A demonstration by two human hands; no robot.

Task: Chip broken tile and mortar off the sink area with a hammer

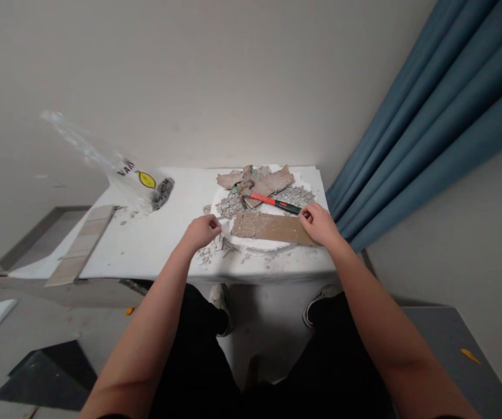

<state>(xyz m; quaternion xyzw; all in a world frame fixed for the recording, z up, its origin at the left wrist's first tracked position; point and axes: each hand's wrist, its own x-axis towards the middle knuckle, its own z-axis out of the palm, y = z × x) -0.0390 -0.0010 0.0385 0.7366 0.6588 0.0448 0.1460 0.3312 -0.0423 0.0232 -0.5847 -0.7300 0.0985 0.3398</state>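
Note:
My right hand (319,224) is closed on the right end of a long brown tile strip (283,228), whose left end carries rough dried mortar. Just behind that strip lies a hammer (272,202) with a red and black handle; the handle's tip reaches close to my right fingers. To the left of the strip, my left hand (203,230) is held in a pinch. Whatever is between its fingertips, if anything, is too small to make out. Broken tile pieces (277,181) and grey crumbs (301,195) lie around the hammer on a white round slab (272,244).
The white table (146,250) stands against the wall. On it are a clear plastic bag (135,180) with a yellow print and a long tile plank (85,244) across the left edge. Blue curtains (416,116) hang at right. Black sheets (52,375) lie on the floor.

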